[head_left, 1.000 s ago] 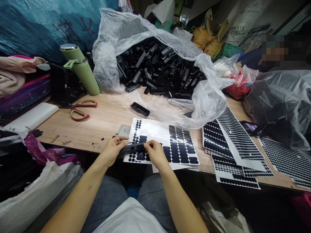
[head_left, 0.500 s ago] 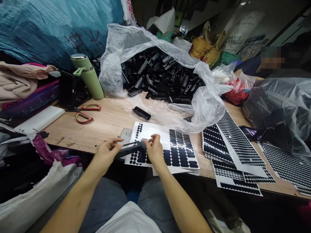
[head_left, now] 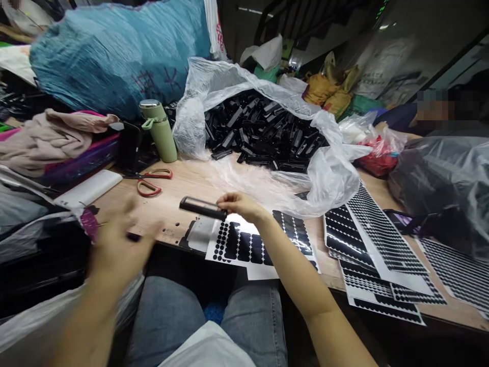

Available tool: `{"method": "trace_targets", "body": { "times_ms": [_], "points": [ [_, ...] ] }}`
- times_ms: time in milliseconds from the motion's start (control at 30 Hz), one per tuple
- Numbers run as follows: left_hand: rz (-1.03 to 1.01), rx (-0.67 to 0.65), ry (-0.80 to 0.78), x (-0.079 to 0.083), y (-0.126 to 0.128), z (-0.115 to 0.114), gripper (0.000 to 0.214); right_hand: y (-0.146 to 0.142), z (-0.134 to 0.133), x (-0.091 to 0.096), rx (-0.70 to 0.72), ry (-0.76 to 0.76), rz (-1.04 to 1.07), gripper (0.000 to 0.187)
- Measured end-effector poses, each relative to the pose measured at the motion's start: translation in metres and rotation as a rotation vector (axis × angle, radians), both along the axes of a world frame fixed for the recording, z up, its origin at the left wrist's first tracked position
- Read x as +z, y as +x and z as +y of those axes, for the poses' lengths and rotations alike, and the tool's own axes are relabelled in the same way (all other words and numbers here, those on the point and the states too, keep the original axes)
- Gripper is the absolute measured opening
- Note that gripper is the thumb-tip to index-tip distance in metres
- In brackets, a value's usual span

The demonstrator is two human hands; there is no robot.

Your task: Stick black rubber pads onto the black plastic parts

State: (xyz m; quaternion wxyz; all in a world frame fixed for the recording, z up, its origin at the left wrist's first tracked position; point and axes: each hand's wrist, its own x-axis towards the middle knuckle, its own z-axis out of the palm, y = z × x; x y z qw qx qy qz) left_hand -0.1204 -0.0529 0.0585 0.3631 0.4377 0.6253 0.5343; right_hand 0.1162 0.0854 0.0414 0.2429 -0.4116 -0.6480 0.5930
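Note:
My right hand [head_left: 239,205] pinches one end of a long black plastic piece [head_left: 202,208] and holds it above the table. A pale strip shows along the piece's upper face. Smeared by motion, my left hand [head_left: 118,244] is out at the table's front left edge, thumb and fingers apart. A small dark patch shows between them, too blurred to name. Below my right hand lies a white sheet of black stickers [head_left: 244,247], round and oblong. Behind it, an open clear plastic bag [head_left: 332,168] holds a heap of similar black pieces [head_left: 263,132].
Red-handled scissors [head_left: 151,182], a green flask [head_left: 163,132] and a white oblong box [head_left: 89,188] stand at left. More sticker sheets [head_left: 382,239] overlap at right. A grey bag [head_left: 439,188] bulges at far right, near a person. A dark bag [head_left: 42,265] sits at lower left.
My left hand has let go of the black piece and swung left. My right hand has moved up and now holds a black piece. The loose piece by the bag is gone from its spot.

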Motion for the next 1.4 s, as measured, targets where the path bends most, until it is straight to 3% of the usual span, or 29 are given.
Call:
{"method": "trace_targets", "body": {
  "times_ms": [67,167,267,367,467,700,867,1067,1400],
  "points": [
    [-0.005,-0.075,0.026,-0.018,0.025,0.029,0.076,0.001,-0.013,-0.002,0.073,-0.097,-0.009,0.013],
    [-0.102,-0.147,-0.081,-0.053,0.047,0.057,0.064,0.004,-0.017,-0.016,-0.171,0.122,-0.308,0.009],
    [-0.045,-0.112,-0.105,-0.075,0.05,0.061,0.052,0.004,-0.011,-0.036,-0.345,0.272,-0.503,0.005],
    [0.118,-0.135,-0.061,-0.074,0.051,0.056,0.048,-0.002,-0.006,-0.051,-0.368,0.297,-0.587,0.005],
    [0.213,-0.123,-0.072,-0.068,0.056,0.055,0.051,-0.008,-0.005,-0.054,-0.377,0.304,-0.638,0.007],
    [-0.102,-0.279,-0.162,-0.071,0.061,0.054,0.048,0.0,-0.036,-0.027,-0.448,0.325,-0.53,0.015],
    [-0.012,-0.298,-0.109,-0.077,0.057,0.05,0.038,-0.003,-0.063,-0.026,-0.363,0.178,-0.322,0.011],
    [0.092,-0.307,-0.01,-0.091,0.054,0.049,0.037,-0.016,-0.066,-0.033,-0.408,0.139,-0.297,0.011],
    [0.105,-0.303,0.021,-0.095,0.055,0.049,0.036,-0.026,-0.07,-0.039,-0.443,0.249,-0.331,0.01]
  ]
}}
